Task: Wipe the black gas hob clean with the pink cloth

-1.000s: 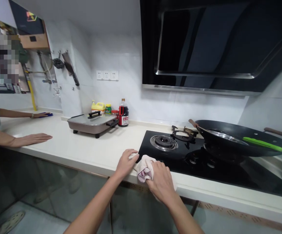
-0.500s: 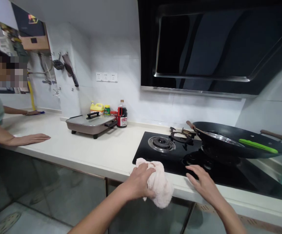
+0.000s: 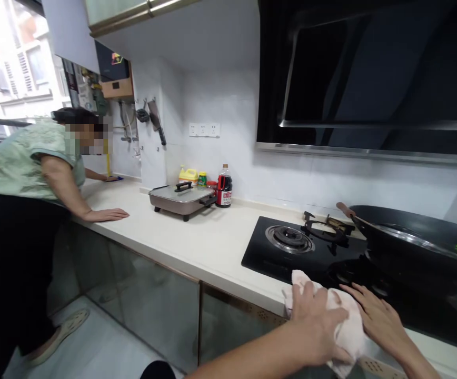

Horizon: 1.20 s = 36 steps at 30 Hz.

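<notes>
My left hand [image 3: 311, 325] is closed around a crumpled pale pink cloth [image 3: 353, 323]. The cloth lies over the front edge of the white counter, touching the front of the black gas cooktop [image 3: 266, 255]. Right beside it is my right hand [image 3: 380, 316], palm down with its fingers stretched over the cooktop's front edge; nothing shows in its grasp. Behind the hands, a dark wok [image 3: 410, 255] with wooden handles sits on the right burner. The left burner [image 3: 289, 239] is bare, and a loose black pan support [image 3: 326, 231] lies behind it.
On the counter [image 3: 165, 237] stand a lidded electric pan [image 3: 181, 202], a soy sauce bottle [image 3: 224, 189] and a yellow jug [image 3: 189, 175]. A range hood [image 3: 355, 84] overhangs the cooktop. At the left another person [image 3: 50, 163] leans over the counter, one hand [image 3: 108, 215] flat on it.
The view has swung left, showing more of the other person and a window. My left hand has carried the cloth rightward along the counter's front edge, up against my right hand.
</notes>
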Available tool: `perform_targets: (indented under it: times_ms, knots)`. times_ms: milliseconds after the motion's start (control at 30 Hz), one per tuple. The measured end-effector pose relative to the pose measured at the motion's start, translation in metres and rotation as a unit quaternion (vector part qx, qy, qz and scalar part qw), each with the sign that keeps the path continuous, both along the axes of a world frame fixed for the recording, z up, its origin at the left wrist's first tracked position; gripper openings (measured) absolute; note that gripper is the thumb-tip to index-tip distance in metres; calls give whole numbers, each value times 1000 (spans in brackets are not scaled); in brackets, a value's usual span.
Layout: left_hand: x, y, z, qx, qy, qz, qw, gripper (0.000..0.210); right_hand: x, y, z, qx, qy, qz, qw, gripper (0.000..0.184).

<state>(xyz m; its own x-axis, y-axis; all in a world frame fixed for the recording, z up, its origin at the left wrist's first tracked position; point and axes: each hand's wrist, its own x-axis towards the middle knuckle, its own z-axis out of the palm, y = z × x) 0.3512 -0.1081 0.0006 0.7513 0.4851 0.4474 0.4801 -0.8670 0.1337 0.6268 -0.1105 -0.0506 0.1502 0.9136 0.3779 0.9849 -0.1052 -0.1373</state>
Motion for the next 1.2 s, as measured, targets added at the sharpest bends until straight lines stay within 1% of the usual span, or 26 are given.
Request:
perform_targets:
  times_ms: [33, 100, 167, 233, 300, 367, 433, 500, 600, 667, 700, 733, 800, 867, 967, 1067, 1133, 1200]
  knots:
    - [2, 0, -2, 4, 1, 9, 1000, 73, 4, 2, -3, -2, -2, 5, 1000, 64]
    - [-3, 0, -3, 18, 10, 16, 1000, 65, 9, 3, -7, 0, -3, 7, 1000, 65]
    - [-20, 2, -1, 48, 24, 9, 999, 56, 8, 2, -6, 2, -1, 5, 1000, 66]
    - [-46, 7, 1, 80, 40, 6, 996, 54, 4, -1, -3, 3, 4, 4, 1000, 69]
    - [-79, 15, -1, 95, 51, 22, 994, 58, 0, -4, 0, 0, 13, 6, 1000, 70]
    - [-119, 28, -7, 101, 47, 52, 992, 66, -3, -7, 4, -3, 23, 6, 1000, 69]
    - [-164, 43, -15, 116, 26, 81, 990, 67, -6, -8, 6, -5, 30, 8, 999, 69]
    - [-212, 59, -20, 132, 7, 111, 985, 70, -9, -9, 6, -5, 33, 7, 999, 68]
    - [-276, 77, -16, 129, 5, 167, 977, 76, -12, -8, 6, -4, 34, 2, 999, 68]
    - [-304, 86, -10, 119, -8, 187, 975, 76, -13, -7, 5, -3, 35, 0, 999, 68]
    - [-312, 89, -8, 114, -18, 191, 975, 74, -14, -7, 5, -3, 35, 1, 999, 67]
    - [-316, 91, -8, 110, -30, 194, 974, 70, -15, -7, 5, -3, 36, 1, 999, 67]
    - [-315, 93, -9, 105, -52, 195, 974, 61, -16, -6, 6, -5, 38, -1, 999, 68]
    - [-304, 92, -14, 98, -65, 195, 974, 57, -16, -6, 6, -7, 42, -3, 999, 68]
    - [-279, 83, -16, 69, -61, 204, 975, 57, -17, -6, 6, -7, 46, -4, 999, 68]
    - [-249, 68, -10, 30, -51, 213, 975, 58, -17, -4, 5, -1, 50, -4, 999, 68]
    - [-228, 58, -1, 17, -46, 194, 980, 57, -17, -4, 4, 5, 51, -3, 999, 67]
    - [-210, 52, 10, 8, -45, 170, 984, 50, -16, -4, 3, 10, 49, 1, 999, 66]
